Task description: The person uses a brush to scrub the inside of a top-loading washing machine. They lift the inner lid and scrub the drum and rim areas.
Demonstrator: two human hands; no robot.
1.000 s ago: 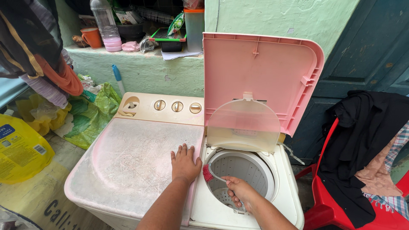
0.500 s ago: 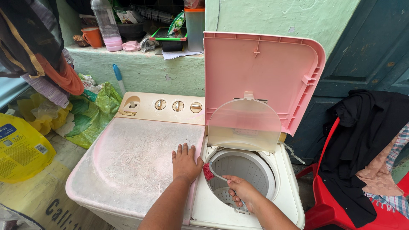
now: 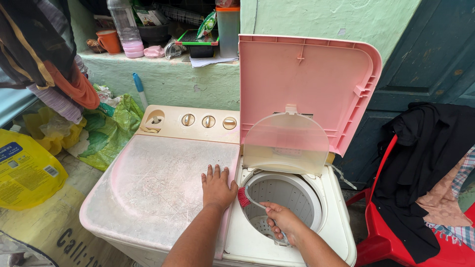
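Head view: left hand [image 3: 217, 187] lies flat, fingers spread, bracing on the scuffed translucent closed lid [image 3: 158, 183]; at four o'clock, right hand [image 3: 282, 220] grips a red-bristled brush [image 3: 245, 197] (bristles against the white perforated spinner tub's [image 3: 284, 198] rim).

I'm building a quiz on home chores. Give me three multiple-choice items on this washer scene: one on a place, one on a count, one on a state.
1. Where does the left hand rest?
A. on the closed wash-tub lid
B. on the red chair
C. inside the drum

2. How many round knobs are on the control panel?
A. one
B. three
C. six

3. How does the pink spinner lid stand?
A. shut flat
B. taken off
C. raised upright

Answers: 1 A, its palm lies flat on the scratched lid. 2 B, three knobs sit in a row. 3 C, it stands open while the right hand holds a red-bristled brush at the drum rim.
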